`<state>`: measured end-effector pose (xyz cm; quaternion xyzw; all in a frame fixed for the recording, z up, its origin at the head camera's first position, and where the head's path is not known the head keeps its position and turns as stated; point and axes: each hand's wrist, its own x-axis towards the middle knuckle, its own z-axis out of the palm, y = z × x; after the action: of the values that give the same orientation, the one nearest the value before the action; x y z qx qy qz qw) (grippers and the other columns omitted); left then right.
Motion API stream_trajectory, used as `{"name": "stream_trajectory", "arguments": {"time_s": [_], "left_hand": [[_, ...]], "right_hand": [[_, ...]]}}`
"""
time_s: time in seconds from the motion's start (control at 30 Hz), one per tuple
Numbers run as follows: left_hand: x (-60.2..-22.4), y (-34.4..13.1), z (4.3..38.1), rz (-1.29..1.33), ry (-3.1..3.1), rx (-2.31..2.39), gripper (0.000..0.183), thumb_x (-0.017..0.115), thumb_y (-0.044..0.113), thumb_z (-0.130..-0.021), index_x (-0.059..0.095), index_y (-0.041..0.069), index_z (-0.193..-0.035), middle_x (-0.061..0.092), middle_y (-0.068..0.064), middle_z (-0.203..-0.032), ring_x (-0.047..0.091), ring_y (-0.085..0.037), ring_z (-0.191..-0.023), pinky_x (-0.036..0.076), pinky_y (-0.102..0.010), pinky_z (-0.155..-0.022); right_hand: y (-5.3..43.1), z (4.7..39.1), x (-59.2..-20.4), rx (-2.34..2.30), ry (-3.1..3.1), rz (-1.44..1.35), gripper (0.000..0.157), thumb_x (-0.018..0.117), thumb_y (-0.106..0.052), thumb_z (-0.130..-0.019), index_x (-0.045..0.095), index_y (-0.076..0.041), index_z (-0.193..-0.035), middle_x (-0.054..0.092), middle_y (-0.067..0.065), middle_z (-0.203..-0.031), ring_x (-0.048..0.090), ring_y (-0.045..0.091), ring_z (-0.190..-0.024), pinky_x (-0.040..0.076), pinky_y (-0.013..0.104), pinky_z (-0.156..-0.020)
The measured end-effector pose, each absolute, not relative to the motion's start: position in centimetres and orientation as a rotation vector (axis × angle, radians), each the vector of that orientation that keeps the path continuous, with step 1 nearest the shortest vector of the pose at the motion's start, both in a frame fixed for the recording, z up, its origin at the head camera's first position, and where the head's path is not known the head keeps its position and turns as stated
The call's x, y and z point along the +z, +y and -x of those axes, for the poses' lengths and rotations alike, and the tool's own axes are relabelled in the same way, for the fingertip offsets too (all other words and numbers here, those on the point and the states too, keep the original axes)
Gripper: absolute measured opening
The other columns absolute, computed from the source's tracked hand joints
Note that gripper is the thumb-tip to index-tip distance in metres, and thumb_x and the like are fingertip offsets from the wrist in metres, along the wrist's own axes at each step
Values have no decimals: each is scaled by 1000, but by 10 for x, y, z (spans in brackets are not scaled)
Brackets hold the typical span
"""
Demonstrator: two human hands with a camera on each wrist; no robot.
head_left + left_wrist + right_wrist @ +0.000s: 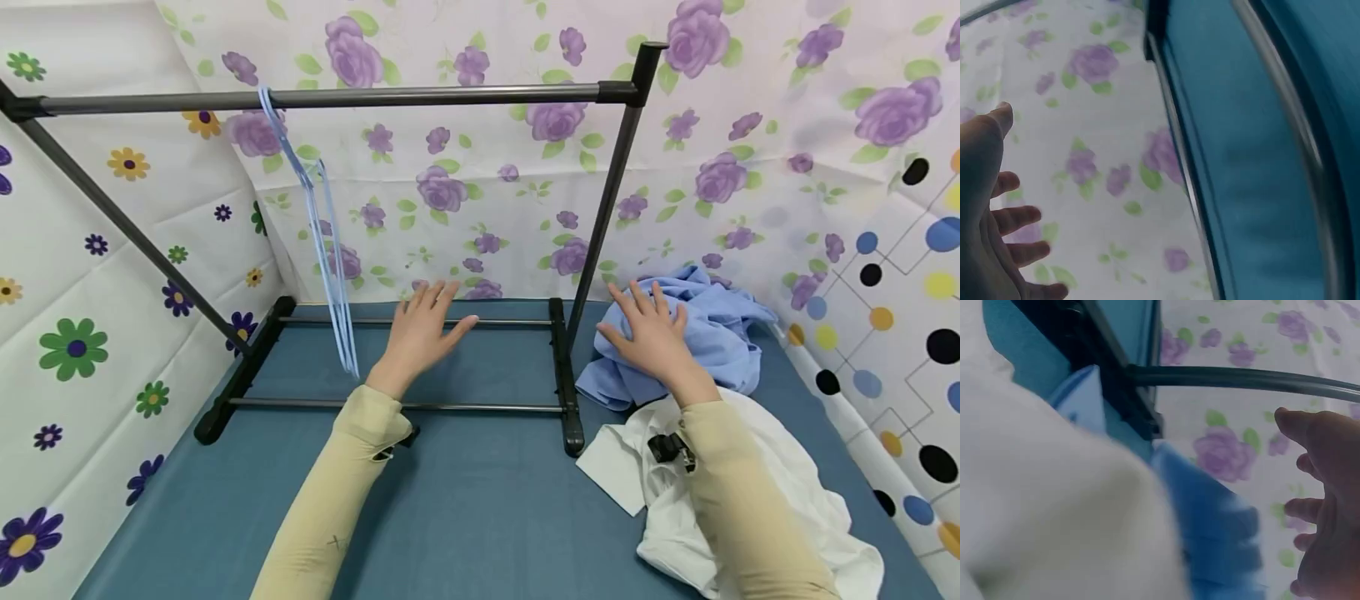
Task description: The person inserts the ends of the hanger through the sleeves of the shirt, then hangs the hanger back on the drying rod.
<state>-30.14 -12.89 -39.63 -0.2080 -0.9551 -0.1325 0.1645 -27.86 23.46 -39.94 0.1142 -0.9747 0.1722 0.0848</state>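
Note:
My left hand (424, 330) hovers with fingers spread over the base of a black clothes rack (435, 97), holding nothing. In the left wrist view its fingers (1017, 220) stand apart against the flowered backdrop. Just left of it, light blue hangers (326, 250) hang from the rack's top bar. Fingers spread, my right hand (651, 332) is held in front of a crumpled blue garment (712, 325); the right wrist view shows nothing in that hand (1329, 506). Beneath the right forearm lies a white garment (787, 475), large and blurred in the right wrist view.
Purple-flowered sheeting (480, 192) hangs behind the rack, with a daisy-patterned sheet (90, 275) at the left and a dotted sheet (892, 333) at the right. A blue-grey surface (480, 508) bears the rack and both garments. The rack's right post (611, 192) slants up between the hands.

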Motion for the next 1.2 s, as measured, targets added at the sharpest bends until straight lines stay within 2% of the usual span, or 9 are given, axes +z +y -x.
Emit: {"name": "stream_trajectory", "arguments": {"time_s": [0.1, 0.17, 0.37, 0.53, 0.83, 1.07, 1.2], "left_hand": [[-390, -118, 297, 698, -2672, -450, 69, 43, 58, -91, 30, 19, -146, 41, -11, -140, 37, -31, -127, 33, -50, -98], [-384, -108, 293, 762, -2652, -499, 67, 46, 55, -91, 32, 18, -145, 45, -10, -137, 43, -29, -122, 38, -46, -94], [-372, -76, 280, 915, -2623, -635, 63, 48, 53, -92, 34, 21, -144, 48, -8, -134, 47, -26, -119, 43, -44, -89], [-376, -53, 273, 1043, -2551, -641, 61, 48, 51, -93, 35, 20, -144, 48, -7, -133, 49, -24, -117, 44, -41, -88], [-393, -20, 260, 1180, -2568, -690, 61, 43, 53, -93, 32, 24, -145, 49, -4, -131, 50, -20, -115, 45, -38, -87], [-410, 0, 253, 1275, -2597, -707, 60, 41, 54, -94, 35, 22, -144, 49, -2, -131, 53, -17, -108, 47, -34, -81], [-425, 10, 249, 1315, -2645, -741, 60, 39, 57, -93, 34, 25, -144, 47, 1, -133, 49, -15, -115, 45, -33, -86]], "right_hand": [[244, 271, -386, 549, -2882, -368, 69, 46, -52, -93, 14, -31, -150, 12, 14, -153, -4, 39, -137, -4, 69, -95], [252, 264, -379, 575, -2854, -381, 68, 48, -49, -93, 16, -30, -149, 15, 16, -152, 1, 41, -137, 1, 70, -94], [292, 240, -360, 636, -2817, -434, 66, 51, -43, -94, 20, -24, -149, 24, 19, -148, 17, 45, -133, 14, 72, -90], [332, 218, -355, 756, -2830, -424, 69, 52, -37, -95, 11, -30, -149, 24, 22, -147, 29, 49, -125, 27, 66, -90], [388, 179, -366, 885, -2910, -263, 70, 51, -33, -96, 3, -40, -147, 26, 26, -145, 28, 52, -124, 29, 69, -83], [412, 158, -392, 835, -2997, -135, 73, 48, -41, -96, -2, -33, -148, 23, 31, -143, 29, 56, -120, 30, 69, -81], [419, 150, -408, 853, -3090, -87, 78, 47, -46, -95, -3, -22, -149, 18, 35, -143, 28, 58, -117, 31, 70, -78]]}}
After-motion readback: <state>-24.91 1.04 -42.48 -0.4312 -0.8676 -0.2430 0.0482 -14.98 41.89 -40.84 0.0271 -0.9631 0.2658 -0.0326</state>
